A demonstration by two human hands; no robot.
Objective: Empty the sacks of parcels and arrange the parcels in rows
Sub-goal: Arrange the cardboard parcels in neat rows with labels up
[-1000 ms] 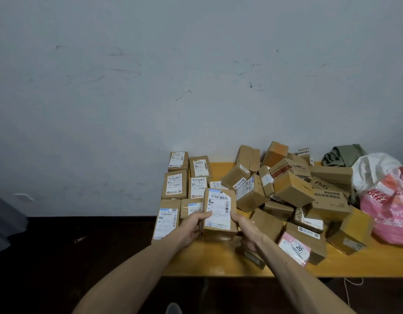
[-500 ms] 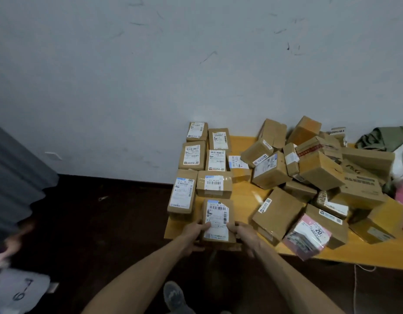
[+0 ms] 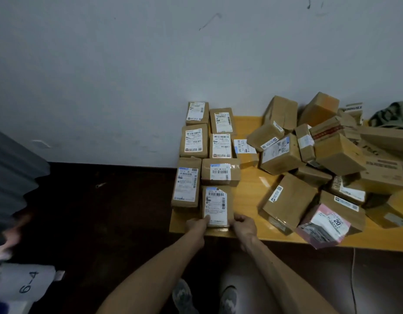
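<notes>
Lowered since a second ago, the parcel (image 3: 216, 206) that I was holding up in front of the rows now lies flat on the worktop (image 3: 250, 189), label up, at the near edge. My left hand (image 3: 196, 224) has its thumb on the label's near left corner and my right hand (image 3: 244, 225) pinches the near right corner, so both grips are closed on this parcel.

It sits at the near end of the second column, just in front of a parcel laid crosswise (image 3: 219, 171) and just beside a long parcel (image 3: 186, 185) to its left. Beyond these the two columns run to the wall (image 3: 128, 75), two more parcels deep, all label up. One small parcel (image 3: 244, 150) starts a third column beside them.

To the right, well apart across a bare strip of worktop, lies the loose heap (image 3: 320, 155) of unsorted boxes, tilted every way. A pink packet (image 3: 322, 225) overhangs the front edge near it. A green cloth (image 3: 393, 115) shows at the far right.

Below the worktop I see my shoes (image 3: 205, 295) on the dark floor (image 3: 105, 211), and a white sack marked 6-4 (image 3: 26, 284) at the left.
</notes>
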